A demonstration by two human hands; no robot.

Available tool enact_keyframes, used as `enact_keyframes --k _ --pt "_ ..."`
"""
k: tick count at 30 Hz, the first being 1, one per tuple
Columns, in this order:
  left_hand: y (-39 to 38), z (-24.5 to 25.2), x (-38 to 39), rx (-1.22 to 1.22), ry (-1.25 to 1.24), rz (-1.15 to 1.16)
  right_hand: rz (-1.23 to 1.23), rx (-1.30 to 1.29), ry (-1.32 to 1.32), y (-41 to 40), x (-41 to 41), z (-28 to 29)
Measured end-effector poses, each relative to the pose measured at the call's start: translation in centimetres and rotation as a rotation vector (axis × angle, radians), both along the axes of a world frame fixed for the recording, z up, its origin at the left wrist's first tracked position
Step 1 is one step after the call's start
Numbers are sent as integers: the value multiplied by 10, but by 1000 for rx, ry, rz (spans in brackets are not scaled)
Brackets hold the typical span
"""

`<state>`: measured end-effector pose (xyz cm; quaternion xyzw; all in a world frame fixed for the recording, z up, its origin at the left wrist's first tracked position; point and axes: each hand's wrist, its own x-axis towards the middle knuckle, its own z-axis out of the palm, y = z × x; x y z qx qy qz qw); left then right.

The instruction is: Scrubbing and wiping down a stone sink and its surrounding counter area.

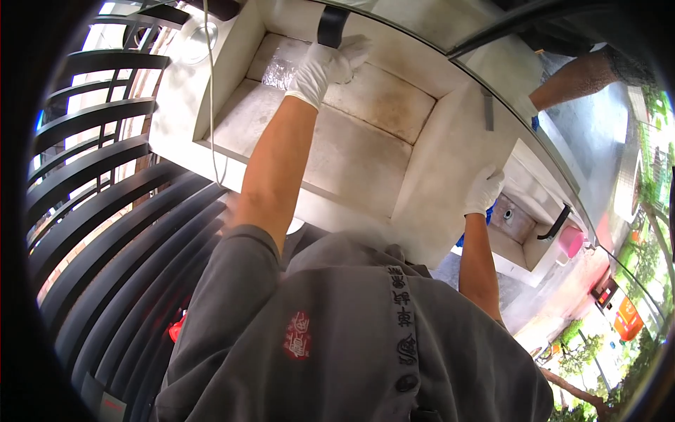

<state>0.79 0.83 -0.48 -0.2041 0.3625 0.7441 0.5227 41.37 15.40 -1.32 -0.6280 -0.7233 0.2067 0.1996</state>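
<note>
My left hand (324, 66), in a white glove, is over the back of a pale, stained basin (364, 158), just below a black faucet (332, 26). Its fingers are blurred, and whether they hold anything cannot be told. At the right, my right hand (484, 190), also white-gloved, rests at the edge of the pale counter (448, 158) between two basins. Something blue, perhaps a cloth (489, 215), shows behind its wrist; the hand's grip on it is unclear. Shiny wetness or glare lies on the basin's back ledge, left of my left hand.
A mirror (585, 132) runs along the back and reflects an arm. On the right are a smaller basin (509, 227), a second black faucet (556, 224) and a pink container (571, 241). A pale cord (211, 105) hangs at the left, beside dark slats (100, 116).
</note>
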Motion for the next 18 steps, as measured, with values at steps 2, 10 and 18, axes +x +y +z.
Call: enact_keyframes --k 2,10,18 --pt "1 9 4 11 15 -9 14 -14 9 3 4 -3" --pt "-6 0 1 168 -63 72 -17 -52 -61 2 2 -5" --pt "-8 -5 -1 189 4 -21 -35 -68 -102 2 3 -5"
